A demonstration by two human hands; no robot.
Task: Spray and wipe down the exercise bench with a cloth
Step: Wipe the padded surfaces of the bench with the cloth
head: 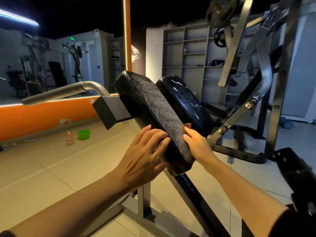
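The near black bench pad (153, 106) slopes up and away from me, its leather cracked and worn. A second black pad (184, 100) sits just behind it to the right. My left hand (145, 154) lies flat, fingers straight, against the near pad's left side at its lower end. My right hand (196, 142) is at the pad's right edge, in the gap between the two pads, fingers curled. A small reddish-brown bit of cloth (188, 125) shows past its fingertips; the rest is hidden. The spray bottle (69, 139) stands on the floor at the left.
A green bucket (83, 134) stands beside the spray bottle by the orange wall. A grey handle bar (65, 91) juts left from the bench. The machine frame (239, 108) with weight plates rises at the right. A black plate (297, 182) is close at the lower right.
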